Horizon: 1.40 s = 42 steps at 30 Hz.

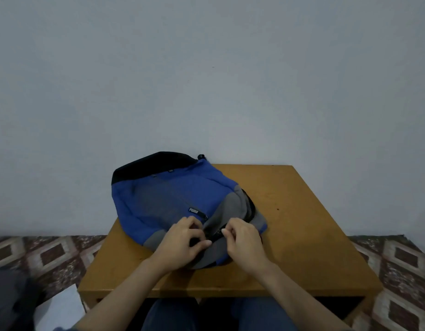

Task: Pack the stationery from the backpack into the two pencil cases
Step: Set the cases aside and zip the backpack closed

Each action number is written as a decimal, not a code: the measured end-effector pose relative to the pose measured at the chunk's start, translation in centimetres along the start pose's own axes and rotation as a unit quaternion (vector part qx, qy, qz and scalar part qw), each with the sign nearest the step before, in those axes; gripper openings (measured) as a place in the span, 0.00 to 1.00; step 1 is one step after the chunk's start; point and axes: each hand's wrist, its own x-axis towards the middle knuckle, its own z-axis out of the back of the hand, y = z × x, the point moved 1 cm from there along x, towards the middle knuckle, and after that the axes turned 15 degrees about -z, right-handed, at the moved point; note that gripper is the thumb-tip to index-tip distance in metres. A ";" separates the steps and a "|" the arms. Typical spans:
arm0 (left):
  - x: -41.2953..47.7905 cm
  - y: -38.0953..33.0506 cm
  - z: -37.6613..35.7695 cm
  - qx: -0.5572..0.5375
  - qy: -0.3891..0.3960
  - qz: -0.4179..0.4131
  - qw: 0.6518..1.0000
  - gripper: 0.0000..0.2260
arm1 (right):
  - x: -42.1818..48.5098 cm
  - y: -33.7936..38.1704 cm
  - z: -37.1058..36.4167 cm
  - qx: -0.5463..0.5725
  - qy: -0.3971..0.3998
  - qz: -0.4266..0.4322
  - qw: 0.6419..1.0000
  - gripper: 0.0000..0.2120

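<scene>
A blue, grey and black backpack lies flat on a small wooden table, its top end toward me. My left hand pinches the grey fabric beside the zipper at the near end. My right hand is closed on the zipper pull just to the right. The zipper line runs dark between the two hands. No stationery and no pencil cases are in view; the bag's inside is hidden.
The table stands against a plain pale wall. Patterned floor tiles show on both sides. A white sheet and a dark object lie on the floor at the lower left. My knees sit under the table's near edge.
</scene>
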 end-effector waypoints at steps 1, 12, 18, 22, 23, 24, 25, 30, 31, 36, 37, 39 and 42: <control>-0.4 0.4 0.2 -0.012 -0.007 0.012 1.000 0.17 | 0.3 -0.1 0.2 0.002 -0.008 -0.012 1.000 0.13; 1.2 -1.1 1.2 -0.049 -0.012 0.023 0.998 0.12 | 2.5 -1.9 2.8 -0.034 -0.059 -0.113 0.991 0.14; 3.6 -4.1 -0.2 -0.167 0.001 0.101 0.981 0.10 | 1.7 -1.6 2.7 0.022 -0.056 -0.041 0.997 0.13; 2.8 -3.8 1.6 -0.253 -0.030 0.107 0.961 0.12 | 3.6 -2.9 2.7 0.008 -0.075 -0.093 0.993 0.17; 2.6 -3.9 2.2 -0.267 -0.031 0.100 0.958 0.13 | 4.3 -3.4 2.7 -0.003 -0.077 -0.117 0.990 0.16; 2.3 -4.0 2.9 -0.277 -0.030 0.091 0.956 0.14 | 5.2 -4.0 2.6 -0.012 -0.076 -0.141 0.987 0.14; 1.9 -4.1 3.6 -0.285 -0.028 0.081 0.955 0.14 | 6.0 -4.5 2.5 -0.027 -0.074 -0.162 0.984 0.12; 0.9 -4.6 6.9 -0.294 0.029 0.035 0.955 0.11 | 8.8 -5.3 1.1 -0.066 -0.056 -0.196 0.977 0.10; 1.2 -4.8 7.1 -0.282 0.048 0.032 0.958 0.11 | 9.1 -5.1 0.9 -0.043 -0.050 -0.203 0.977 0.10; 5.5 -4.8 5.3 -0.205 0.049 0.081 0.974 0.08 | 9.6 -7.2 2.1 0.157 -0.023 -0.267 0.951 0.14; 7.2 -4.7 4.3 -0.216 0.046 0.102 0.970 0.08 | 9.3 -8.2 3.0 0.181 -0.030 -0.275 0.944 0.14; 10.7 -4.5 1.8 -0.250 0.015 0.152 0.956 0.07 | 8.7 -10.1 4.8 0.193 -0.057 -0.273 0.941 0.13; 15.8 -5.4 -1.5 -0.309 -0.039 0.192 0.931 0.08 | 7.9 -12.2 7.4 0.171 -0.093 -0.271 0.943 0.13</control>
